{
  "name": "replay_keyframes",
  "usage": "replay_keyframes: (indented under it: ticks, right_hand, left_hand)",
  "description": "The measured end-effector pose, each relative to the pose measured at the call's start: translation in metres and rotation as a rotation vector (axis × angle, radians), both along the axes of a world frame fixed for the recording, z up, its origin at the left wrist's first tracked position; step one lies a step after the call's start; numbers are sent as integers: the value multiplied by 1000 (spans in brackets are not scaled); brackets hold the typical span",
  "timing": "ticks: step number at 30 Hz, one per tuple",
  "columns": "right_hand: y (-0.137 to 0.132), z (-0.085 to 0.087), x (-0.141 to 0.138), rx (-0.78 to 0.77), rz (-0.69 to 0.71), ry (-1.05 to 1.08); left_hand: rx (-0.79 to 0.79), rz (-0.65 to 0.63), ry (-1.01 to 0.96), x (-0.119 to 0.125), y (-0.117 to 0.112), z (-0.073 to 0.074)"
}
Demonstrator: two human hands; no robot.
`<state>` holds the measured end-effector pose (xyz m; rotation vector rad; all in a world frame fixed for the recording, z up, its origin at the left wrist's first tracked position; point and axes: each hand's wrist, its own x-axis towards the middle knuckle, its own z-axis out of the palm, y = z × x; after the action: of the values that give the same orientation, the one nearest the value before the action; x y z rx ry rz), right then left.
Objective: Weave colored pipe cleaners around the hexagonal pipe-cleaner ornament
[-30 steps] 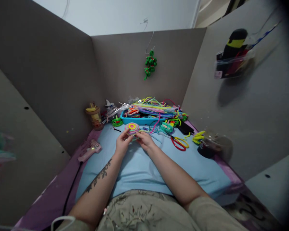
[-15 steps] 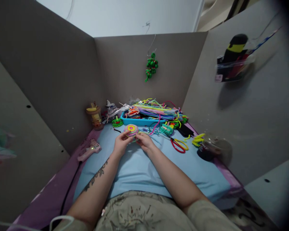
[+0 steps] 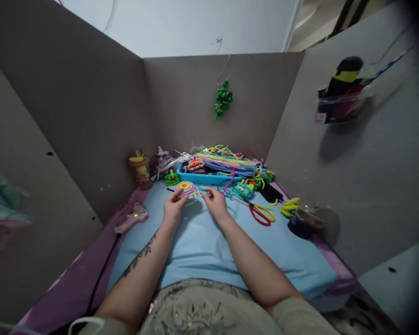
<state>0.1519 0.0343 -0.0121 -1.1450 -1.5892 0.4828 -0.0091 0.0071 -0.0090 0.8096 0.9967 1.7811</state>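
Note:
My left hand (image 3: 173, 204) is closed on a round coil of pipe cleaners (image 3: 187, 187), ringed in pink, yellow and other pastel colours. Loose pale green and yellow strands trail from the coil's lower right side. My right hand (image 3: 214, 203) pinches a pale pipe cleaner (image 3: 203, 192) running from the coil, a short way to the right. Both hands are above the blue cloth (image 3: 202, 242). Beyond them sits a blue tray (image 3: 209, 178) heaped with multicoloured pipe cleaners (image 3: 226, 160).
Scissors with red and yellow handles (image 3: 261, 215) lie to the right, near a black phone-like object (image 3: 270, 191). At the left rests a pink glue gun (image 3: 131, 220) with a black cord. A lidded cup (image 3: 140, 171) stands behind it. Grey panels (image 3: 209, 102) enclose the table.
My right hand has moved right, away from the coil, drawing a strand out with it. My left hand still holds the coil, now slightly further left.

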Motion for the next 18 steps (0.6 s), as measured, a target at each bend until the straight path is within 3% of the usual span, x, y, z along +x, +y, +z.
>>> replay_keyframes:
  ticks: [4, 10, 18]
  right_hand:
    - [4, -2, 2, 95, 3, -175]
    - [-4, 9, 3, 174, -34, -44]
    - [-14, 16, 0, 195, 99, 31]
  left_hand:
    - [-14, -33, -58, 1, -1, 0]
    - [-48, -47, -68, 2, -4, 3]
    - [-51, -64, -104, 6, -8, 6]
